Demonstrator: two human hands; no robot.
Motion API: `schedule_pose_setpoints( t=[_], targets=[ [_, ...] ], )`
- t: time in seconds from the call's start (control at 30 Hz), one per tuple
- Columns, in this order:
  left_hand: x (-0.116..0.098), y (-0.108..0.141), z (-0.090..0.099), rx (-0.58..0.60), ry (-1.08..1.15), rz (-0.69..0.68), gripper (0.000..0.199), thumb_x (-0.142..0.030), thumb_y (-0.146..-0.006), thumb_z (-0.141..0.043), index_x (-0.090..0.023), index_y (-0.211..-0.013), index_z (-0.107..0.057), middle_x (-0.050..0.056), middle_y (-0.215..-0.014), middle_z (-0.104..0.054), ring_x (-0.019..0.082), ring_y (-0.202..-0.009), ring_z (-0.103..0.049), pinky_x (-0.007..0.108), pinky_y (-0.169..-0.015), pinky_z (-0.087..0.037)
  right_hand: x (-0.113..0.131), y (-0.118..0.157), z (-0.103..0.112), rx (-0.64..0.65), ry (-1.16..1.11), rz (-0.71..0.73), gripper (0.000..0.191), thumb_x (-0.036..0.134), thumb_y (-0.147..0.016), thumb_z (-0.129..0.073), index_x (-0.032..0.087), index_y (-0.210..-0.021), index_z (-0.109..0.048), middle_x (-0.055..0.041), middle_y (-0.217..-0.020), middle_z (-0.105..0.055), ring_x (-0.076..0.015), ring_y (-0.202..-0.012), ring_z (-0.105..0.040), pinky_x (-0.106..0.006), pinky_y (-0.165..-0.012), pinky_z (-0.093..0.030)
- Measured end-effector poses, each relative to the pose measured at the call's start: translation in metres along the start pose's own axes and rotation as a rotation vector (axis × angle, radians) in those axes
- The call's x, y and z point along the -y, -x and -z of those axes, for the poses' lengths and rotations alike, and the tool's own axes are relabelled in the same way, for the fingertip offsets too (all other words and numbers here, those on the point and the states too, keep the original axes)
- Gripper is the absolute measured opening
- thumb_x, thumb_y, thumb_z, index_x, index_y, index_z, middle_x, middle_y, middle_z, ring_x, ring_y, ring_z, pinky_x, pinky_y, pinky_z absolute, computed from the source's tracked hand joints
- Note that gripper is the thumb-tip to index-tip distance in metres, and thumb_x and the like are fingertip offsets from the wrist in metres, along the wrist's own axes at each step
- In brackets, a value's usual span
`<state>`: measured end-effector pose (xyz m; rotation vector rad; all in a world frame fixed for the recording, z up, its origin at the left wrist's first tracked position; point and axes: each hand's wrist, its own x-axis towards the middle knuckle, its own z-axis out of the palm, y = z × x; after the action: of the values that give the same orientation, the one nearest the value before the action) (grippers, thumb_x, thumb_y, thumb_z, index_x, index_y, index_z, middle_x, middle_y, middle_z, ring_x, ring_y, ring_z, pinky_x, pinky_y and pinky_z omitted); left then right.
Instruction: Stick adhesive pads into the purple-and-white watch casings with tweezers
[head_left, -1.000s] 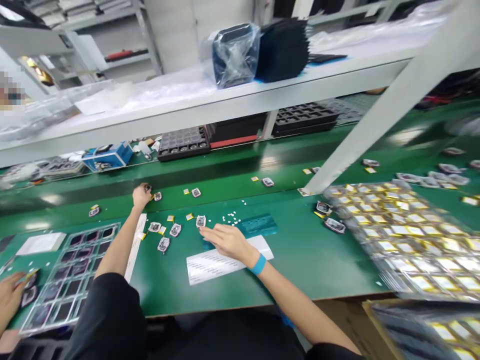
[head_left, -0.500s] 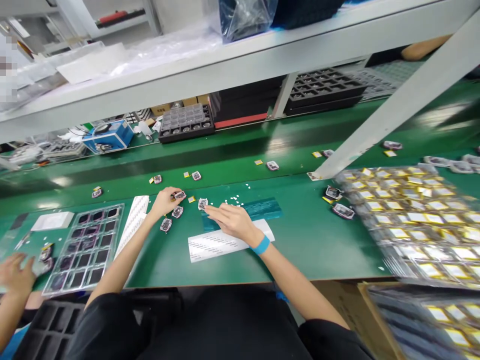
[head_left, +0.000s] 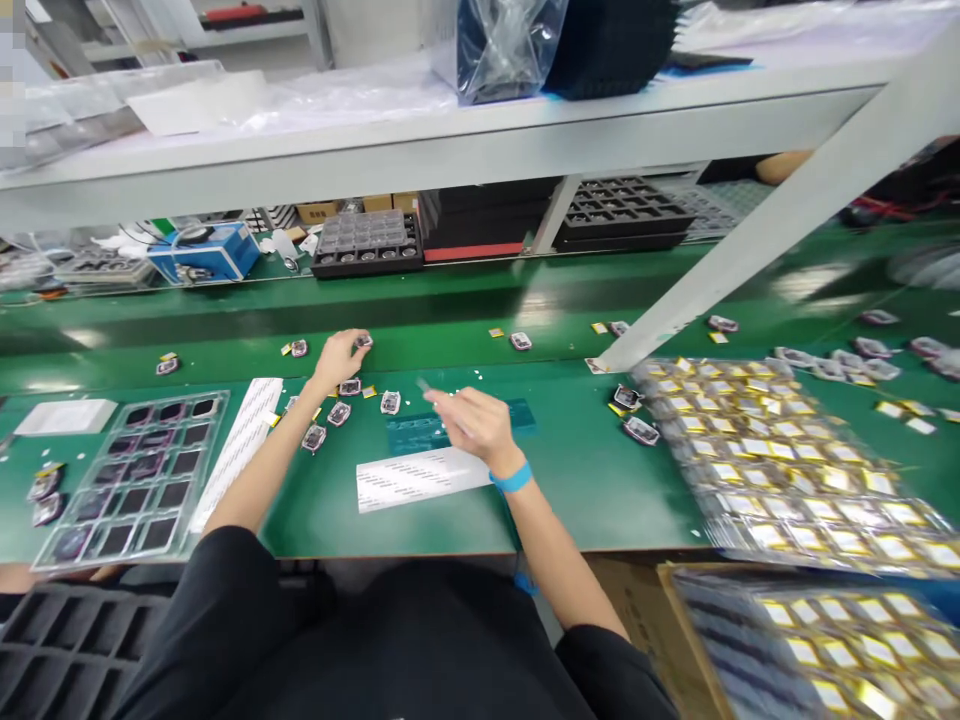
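Note:
My left hand (head_left: 337, 362) reaches to the green belt strip, its fingers pinched on a small watch-like housing (head_left: 364, 341). Near that wrist, several similar housings lie on the bench, among them one (head_left: 339, 413) with its open side up and another (head_left: 390, 402) further right. A small yellow-edged part (head_left: 368, 391) lies among them. My right hand (head_left: 476, 425), with a blue wristband, is closed on a slim pale tool (head_left: 424, 385) pointing up and left; its exact kind is unclear. Below that hand are a teal film strip (head_left: 412, 432) and a printed white sheet (head_left: 420, 480).
To the left lies a clear tray (head_left: 154, 470) of dark squares beside another printed strip (head_left: 240, 445). On the right are trays of yellow-edged parts (head_left: 765, 450) and a slanted white post (head_left: 720, 260). A shelf (head_left: 375, 150) crosses above the belt.
My left hand has left one housing on the bench and moved up to another on the belt. My right hand has drawn back from a housing, raising the slim tool. The view has shifted right.

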<state>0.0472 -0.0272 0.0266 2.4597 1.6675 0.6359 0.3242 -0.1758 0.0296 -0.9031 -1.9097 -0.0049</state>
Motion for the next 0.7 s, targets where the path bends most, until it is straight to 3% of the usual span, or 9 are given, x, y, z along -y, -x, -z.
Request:
schedule_pose_setpoints(
  t=[0.13,0.27,0.37,0.47,0.6,0.7],
  targets=[
    [0.022,0.059,0.044,-0.115,-0.04,0.014,0.025,-0.029,-0.094,-0.054,-0.015,-0.108,-0.071,0.014,-0.116,-0.076,0.032,-0.111,-0.069,0.049,-0.103,-0.053,-0.009,0.015,0.049,-0.193,0.023,-0.357,0.035,0.031,-0.107,-0.047,0.023,-0.091,-0.077,-0.007,-0.098,-0.08,-0.0211,-0.087,-0.072,-0.038,-0.083,-0.057],
    [0.029,0.121,0.061,-0.169,-0.044,0.011,0.025,-0.037,-0.09,-0.053,-0.02,-0.095,-0.07,0.011,-0.103,-0.079,0.034,-0.097,-0.073,0.054,-0.093,-0.057,-0.019,0.049,0.084,-0.211,0.005,-0.648,0.051,0.047,-0.107,-0.044,0.02,-0.072,-0.071,-0.0087,-0.095,-0.079,-0.0172,-0.073,-0.07,-0.031,-0.069,-0.055],
    [0.005,0.152,0.049,-0.199,-0.024,-0.031,0.026,-0.034,-0.095,-0.049,-0.022,-0.101,-0.071,0.009,-0.112,-0.078,0.033,-0.104,-0.073,0.056,-0.097,-0.056,-0.04,0.071,0.096,-0.205,-0.051,-0.836,0.065,0.062,-0.105,-0.036,0.019,-0.071,-0.071,-0.0113,-0.09,-0.079,-0.0161,-0.066,-0.066,-0.029,-0.06,-0.054],
    [-0.038,0.167,0.028,-0.08,0.041,-0.188,0.028,-0.034,-0.1,-0.05,-0.023,-0.114,-0.073,0.007,-0.126,-0.076,0.026,-0.116,-0.071,0.047,-0.106,-0.055,-0.068,0.081,0.101,-0.164,-0.134,-0.985,0.072,0.077,-0.096,-0.038,0.018,-0.074,-0.072,-0.0117,-0.079,-0.077,-0.0165,-0.06,-0.063,-0.027,-0.052,-0.052],
    [-0.085,0.16,0.0,0.246,0.037,-0.442,0.042,-0.038,-0.107,-0.04,-0.022,-0.133,-0.07,0.008,-0.146,-0.065,0.028,-0.137,-0.06,0.051,-0.114,-0.047,-0.095,0.081,0.1,-0.072,-0.257,-1.095,0.078,0.088,-0.086,-0.045,0.016,-0.082,-0.075,-0.0133,-0.077,-0.078,-0.0177,-0.06,-0.064,-0.027,-0.051,-0.053],
    [-0.099,0.146,-0.013,0.311,-0.049,-0.458,0.047,-0.042,-0.107,-0.038,-0.02,-0.137,-0.068,0.009,-0.149,-0.062,0.031,-0.142,-0.055,0.055,-0.116,-0.045,-0.101,0.082,0.095,-0.018,-0.326,-1.122,0.075,0.086,-0.084,-0.052,0.016,-0.088,-0.077,-0.0141,-0.086,-0.08,-0.0189,-0.066,-0.068,-0.028,-0.056,-0.056]
  ],
)
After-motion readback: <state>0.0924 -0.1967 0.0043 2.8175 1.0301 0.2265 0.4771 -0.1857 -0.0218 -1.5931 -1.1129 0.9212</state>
